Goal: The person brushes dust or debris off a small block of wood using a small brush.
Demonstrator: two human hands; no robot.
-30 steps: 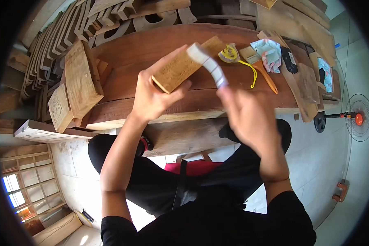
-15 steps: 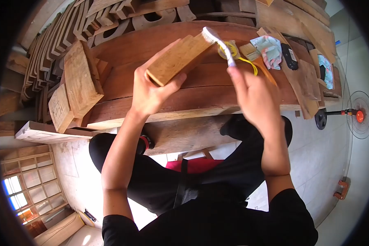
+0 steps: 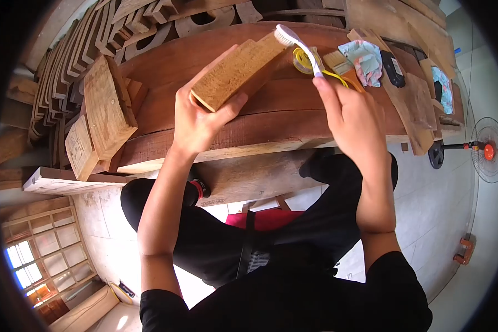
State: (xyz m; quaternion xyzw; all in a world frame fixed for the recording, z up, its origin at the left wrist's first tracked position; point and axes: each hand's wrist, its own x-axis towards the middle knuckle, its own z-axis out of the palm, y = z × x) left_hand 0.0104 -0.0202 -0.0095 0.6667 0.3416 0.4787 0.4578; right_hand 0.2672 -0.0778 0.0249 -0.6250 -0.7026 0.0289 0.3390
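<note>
You hold a pale tan block point(image 3: 239, 71) with a speckled grain and a white brush point(image 3: 300, 48) with white bristles. Your workbench point(image 3: 260, 119) is reddish brown. On it lie a yellow cord point(image 3: 310, 63), an orange-handled paintbrush point(image 3: 346, 71) and a pale blue and pink patterned cloth point(image 3: 365, 60). Your trousers point(image 3: 271, 232) are black.
</note>
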